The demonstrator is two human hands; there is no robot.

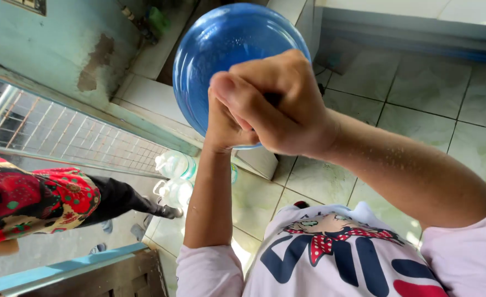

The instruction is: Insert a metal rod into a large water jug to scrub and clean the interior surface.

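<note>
Right hand clenched shut over the top of a big blue water jug, held up close below the camera. Left hand pressed in beside it, fingers wrapped on the same spot, mostly hidden behind the right. Below, green tiled floor, two clear plastic bottles, another person in red patterned cloth.

Both hands clasp before the water jug (small bottles lie below-left).
</note>
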